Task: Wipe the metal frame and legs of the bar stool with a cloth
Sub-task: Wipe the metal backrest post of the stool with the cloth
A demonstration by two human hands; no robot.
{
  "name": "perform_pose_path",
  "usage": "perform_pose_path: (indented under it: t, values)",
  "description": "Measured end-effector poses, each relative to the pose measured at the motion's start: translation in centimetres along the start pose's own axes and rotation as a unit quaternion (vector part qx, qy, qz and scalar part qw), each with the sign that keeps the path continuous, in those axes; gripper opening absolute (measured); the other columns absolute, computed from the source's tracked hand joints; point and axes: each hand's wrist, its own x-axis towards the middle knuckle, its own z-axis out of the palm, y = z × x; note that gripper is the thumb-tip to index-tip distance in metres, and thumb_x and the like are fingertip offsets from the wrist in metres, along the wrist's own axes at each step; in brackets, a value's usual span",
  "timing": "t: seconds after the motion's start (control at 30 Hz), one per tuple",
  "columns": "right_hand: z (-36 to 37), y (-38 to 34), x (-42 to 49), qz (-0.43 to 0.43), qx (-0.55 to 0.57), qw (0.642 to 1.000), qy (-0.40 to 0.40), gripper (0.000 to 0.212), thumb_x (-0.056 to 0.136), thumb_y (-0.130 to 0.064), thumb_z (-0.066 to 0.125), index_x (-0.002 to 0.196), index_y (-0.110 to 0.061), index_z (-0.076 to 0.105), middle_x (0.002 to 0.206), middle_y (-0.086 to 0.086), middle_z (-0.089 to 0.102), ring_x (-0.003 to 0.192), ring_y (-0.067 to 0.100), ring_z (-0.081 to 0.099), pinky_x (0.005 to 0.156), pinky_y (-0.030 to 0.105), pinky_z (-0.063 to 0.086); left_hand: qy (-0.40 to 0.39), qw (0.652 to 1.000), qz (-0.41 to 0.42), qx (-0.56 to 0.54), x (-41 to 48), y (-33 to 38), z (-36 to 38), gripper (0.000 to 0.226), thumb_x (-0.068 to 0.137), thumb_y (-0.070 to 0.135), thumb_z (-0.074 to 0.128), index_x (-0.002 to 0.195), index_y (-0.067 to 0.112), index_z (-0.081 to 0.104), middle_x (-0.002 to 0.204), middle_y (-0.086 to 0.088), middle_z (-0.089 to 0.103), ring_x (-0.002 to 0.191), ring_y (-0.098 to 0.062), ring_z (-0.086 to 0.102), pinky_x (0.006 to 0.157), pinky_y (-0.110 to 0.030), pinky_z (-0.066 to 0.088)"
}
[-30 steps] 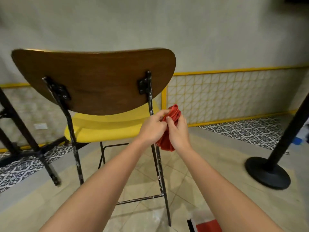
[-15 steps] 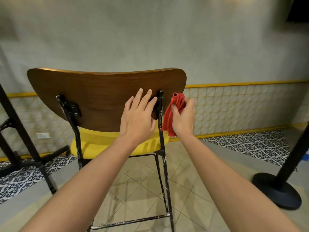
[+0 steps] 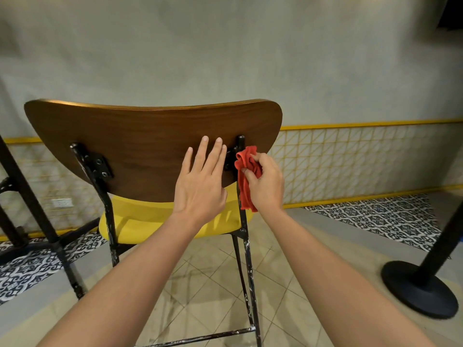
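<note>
- Head view: the bar stool (image 3: 140,221) stands on tiled floor near the wall, its wooden backrest (image 3: 140,146) towards the camera.
- The red cloth (image 3: 246,171) is bunched against the right rear metal upright (image 3: 246,246), beside the backrest bracket.
- The right hand (image 3: 266,189) grips the cloth, fingers curled.
- The left hand (image 3: 200,189) lies flat on the backrest, fingers straight.
- A black post base (image 3: 418,291) stands well to the right.

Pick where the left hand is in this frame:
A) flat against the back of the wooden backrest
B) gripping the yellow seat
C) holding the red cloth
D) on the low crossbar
A: the left hand lies with straight fingers against the wooden backrest, while the right hand holds the red cloth at the black frame post.
</note>
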Motion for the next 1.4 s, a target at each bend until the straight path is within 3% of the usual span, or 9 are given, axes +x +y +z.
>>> perform_pose_path:
  t: [0.17,0.3,0.47,0.73,0.93,1.17,1.3,1.4]
  values:
    - [-0.2,-1.3,0.6,-0.017,0.052,0.997,0.051,0.022,0.084,-0.020,0.066,0.106,-0.018,0.065,0.108,-0.006,0.063,0.100,0.011,0.055,0.084,0.019,0.040,0.000,1.000,0.003,0.000,0.1,-0.5,0.2,0.083,0.077,0.030,0.062,0.148,0.008,0.026,0.156,-0.009,0.022,0.146,-0.030,0.012,0.116,-0.048,0.016]
    - [0.1,-2.9,1.7,-0.041,0.068,0.992,0.095,0.020,0.082,-0.018,0.068,0.101,-0.015,0.065,0.104,-0.004,0.062,0.096,0.014,0.057,0.080,0.026,0.046,0.000,1.000,0.008,-0.004,0.1,-0.5,0.4,0.086,0.075,0.031,0.065,0.148,0.007,0.026,0.156,-0.009,0.022,0.146,-0.029,0.011,0.116,-0.047,0.014]
    - [0.2,-1.6,0.6,-0.034,0.000,0.998,0.051,0.015,0.079,-0.013,0.070,0.091,-0.016,0.062,0.094,-0.003,0.059,0.086,0.015,0.056,0.068,0.028,0.044,0.007,1.000,0.009,-0.011,0.1,-1.0,0.3,0.081,0.077,0.024,0.059,0.148,0.006,0.025,0.156,-0.009,0.022,0.146,-0.028,0.012,0.116,-0.044,0.015]
    - [-0.3,-1.4,1.1,-0.147,-0.068,0.983,0.089,0.016,0.077,-0.015,0.072,0.094,-0.017,0.072,0.104,0.000,0.065,0.091,0.020,0.059,0.066,0.028,0.048,0.005,1.000,0.019,-0.018,0.2,-1.3,0.4,0.077,0.081,0.019,0.058,0.148,0.006,0.023,0.157,-0.010,0.020,0.146,-0.028,0.010,0.117,-0.043,0.012]
    - [-0.5,-0.8,0.9,-0.210,-0.131,0.966,0.080,0.023,0.070,-0.012,0.077,0.091,-0.020,0.075,0.100,0.004,0.067,0.083,0.024,0.063,0.055,0.032,0.053,0.013,1.000,0.021,-0.014,0.2,-1.4,0.5,0.076,0.079,0.019,0.057,0.147,0.006,0.026,0.156,-0.010,0.022,0.146,-0.028,0.012,0.117,-0.043,0.014]
    - [0.1,-0.8,0.4,-0.254,-0.215,0.941,0.066,0.027,0.081,-0.021,0.054,0.101,-0.020,0.072,0.102,0.010,0.063,0.083,0.027,0.062,0.046,0.030,0.051,0.021,1.000,0.022,0.002,0.2,-1.3,1.0,0.079,0.077,0.021,0.060,0.148,0.007,0.026,0.156,-0.010,0.022,0.146,-0.029,0.012,0.117,-0.044,0.016]
    - [-0.5,-0.8,0.9,-0.268,-0.226,0.936,0.037,0.024,0.073,-0.013,0.073,0.097,-0.016,0.073,0.101,0.012,0.062,0.083,0.028,0.062,0.045,0.033,0.053,0.023,0.999,0.022,0.004,0.1,-1.4,1.1,0.080,0.077,0.021,0.059,0.148,0.007,0.025,0.157,-0.009,0.021,0.146,-0.028,0.012,0.117,-0.044,0.014]
    - [-0.5,-1.5,1.1,-0.257,-0.215,0.940,0.062,0.023,0.075,-0.015,0.069,0.098,-0.016,0.073,0.103,0.012,0.063,0.083,0.028,0.063,0.047,0.029,0.052,0.024,0.999,0.022,0.001,0.2,-1.4,1.1,0.082,0.076,0.021,0.060,0.148,0.007,0.024,0.157,-0.009,0.021,0.146,-0.028,0.011,0.117,-0.044,0.014]
